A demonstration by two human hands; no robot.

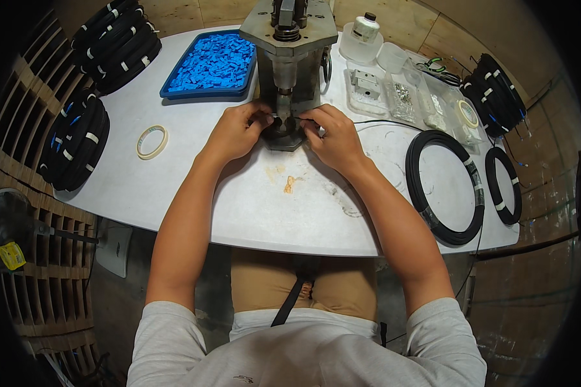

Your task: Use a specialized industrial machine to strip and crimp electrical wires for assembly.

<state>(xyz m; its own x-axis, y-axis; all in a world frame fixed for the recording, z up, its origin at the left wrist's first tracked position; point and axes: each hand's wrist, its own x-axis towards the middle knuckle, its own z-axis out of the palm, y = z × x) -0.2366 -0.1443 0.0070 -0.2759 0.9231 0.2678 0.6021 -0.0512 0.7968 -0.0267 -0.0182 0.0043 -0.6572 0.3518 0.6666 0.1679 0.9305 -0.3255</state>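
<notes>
Right now both hands meet at the foot of a small metal press (289,71) standing at the upper middle of the frame on a white worktop (239,206). Left hand (235,132) pinches something small against the press base (284,132) with thumb and forefinger; right hand (332,138) does the same from the other side, its grip closed on a thin black cable (394,122) that runs off to the right. Exactly what sits between the fingertips is too small to tell — it looks like the cable's end with a fitting, held just under the ram.

Around them: a blue tray (174,87) of blue plastic parts at upper left, a tape roll (152,142) at left, stacks of black cable coils (77,142) along the left edge, two loose coils (445,187) at right, and clear boxes (400,97) of small metal parts beside a plastic bottle (361,35) at upper right.

As I judge it, the main hazard is the fingers — they sit very close to the ram, and a stroke before they draw back could crush a fingertip. A piece seated crooked could be pressed askew or spoiled. The trailing cable could also snag on the coils or boxes and tug the end out of place.
</notes>
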